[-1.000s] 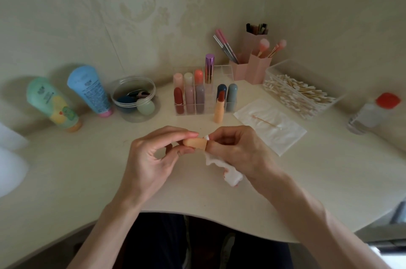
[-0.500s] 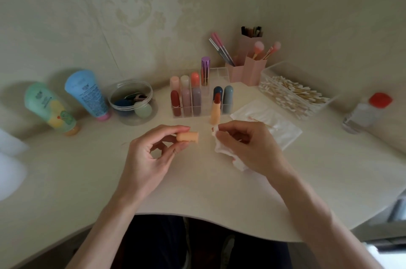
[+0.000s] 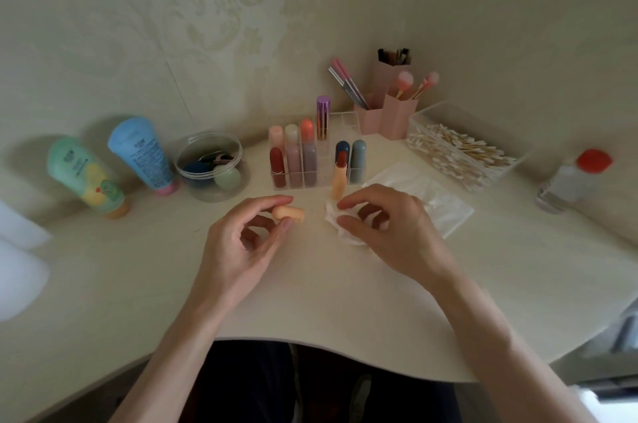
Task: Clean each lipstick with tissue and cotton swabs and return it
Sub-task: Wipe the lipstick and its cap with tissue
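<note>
Cap in left hand, right hand hiding, perhaps gripping, tissue

On the counter I see a green tube, blue tube, clear tub, lipstick organizer, uncapped lipstick, tissue sheet, swab box, red-capped bottle.

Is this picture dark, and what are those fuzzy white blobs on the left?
Head view: the light is dim and soft, no glare; the green tube and blue tube throw soft shadows onto the wall; the white blobs at the left edge are too blurred to identify; the left hand pinching the peach cap and right hand pinching the tissue look fairly sharp.
</note>
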A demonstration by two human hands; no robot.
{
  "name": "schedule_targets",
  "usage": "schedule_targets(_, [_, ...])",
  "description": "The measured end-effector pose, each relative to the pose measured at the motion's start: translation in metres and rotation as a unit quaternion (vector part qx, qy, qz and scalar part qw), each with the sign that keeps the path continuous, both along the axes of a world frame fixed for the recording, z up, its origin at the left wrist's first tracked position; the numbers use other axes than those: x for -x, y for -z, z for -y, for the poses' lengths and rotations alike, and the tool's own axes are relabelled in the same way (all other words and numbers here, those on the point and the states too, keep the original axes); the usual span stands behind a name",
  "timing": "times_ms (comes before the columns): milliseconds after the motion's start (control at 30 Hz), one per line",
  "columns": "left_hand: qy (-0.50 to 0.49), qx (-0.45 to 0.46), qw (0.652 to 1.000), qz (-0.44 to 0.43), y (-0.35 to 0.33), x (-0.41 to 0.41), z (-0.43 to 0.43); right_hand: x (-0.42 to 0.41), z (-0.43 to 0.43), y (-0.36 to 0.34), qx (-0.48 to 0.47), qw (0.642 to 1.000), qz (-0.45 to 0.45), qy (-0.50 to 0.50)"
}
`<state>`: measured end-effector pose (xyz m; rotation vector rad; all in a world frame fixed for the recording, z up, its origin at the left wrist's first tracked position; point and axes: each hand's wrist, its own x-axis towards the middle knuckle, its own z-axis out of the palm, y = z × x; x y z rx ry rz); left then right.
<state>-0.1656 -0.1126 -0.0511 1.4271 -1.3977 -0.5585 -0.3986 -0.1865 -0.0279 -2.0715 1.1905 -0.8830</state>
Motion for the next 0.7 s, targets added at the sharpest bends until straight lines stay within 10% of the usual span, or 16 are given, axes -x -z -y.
schedule_targets(200, [0.002,-0.018,0.999,-0.027,0.0,-0.001,0.0,0.007,0.008,-0.001,0.075,0.992,0.033,0.097])
schedule_targets(533, [0.007,-0.019,0.999,-0.034,-0.001,0.001,0.001,0.043,0.032,0.017,0.09,0.925,-0.226,0.291])
schedule_targets(700, [0.026,-0.012,0.997,-0.077,-0.004,0.0,0.0,0.035,0.025,0.005,0.156,0.968,-0.067,0.187])
